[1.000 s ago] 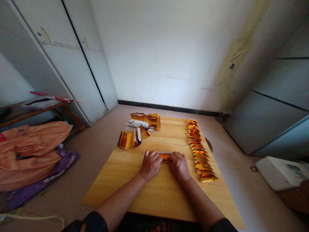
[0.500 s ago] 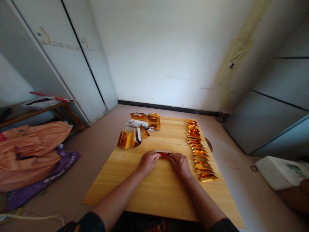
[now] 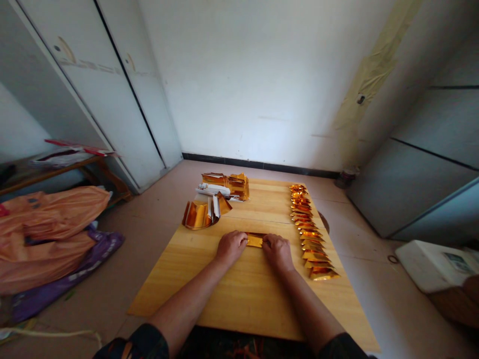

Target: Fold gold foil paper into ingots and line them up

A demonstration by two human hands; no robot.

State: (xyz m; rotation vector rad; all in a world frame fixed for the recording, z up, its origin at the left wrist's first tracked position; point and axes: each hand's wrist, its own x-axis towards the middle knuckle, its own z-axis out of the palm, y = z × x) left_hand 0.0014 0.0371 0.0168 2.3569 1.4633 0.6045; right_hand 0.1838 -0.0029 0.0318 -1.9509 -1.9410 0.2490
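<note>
A small folded piece of gold foil paper [image 3: 255, 241] lies on the wooden table between my two hands. My left hand [image 3: 232, 246] pinches its left end, fingers curled. Its right end is gripped by my right hand [image 3: 277, 251], also closed. The fingertips are partly hidden behind the knuckles. To the right stands a long row of folded gold foil pieces [image 3: 310, 234], packed one behind another. Curved gold and white foil sheets [image 3: 200, 214] sit at the left of the table, with a stack of gold foil paper [image 3: 237, 187] behind them.
The wooden table [image 3: 224, 299] reaches close to my body. Orange cloth [image 3: 52, 214] and a purple bag [image 3: 93, 254] lie on the left beside a bench [image 3: 82, 164]. A white box [image 3: 434, 267] is at the right, below grey cabinets [image 3: 430, 164].
The foil piece between my hands now turns a bright gold face toward me; before, a white strip and a darker fold showed. My hands have stayed at its ends, fingers curled more.
</note>
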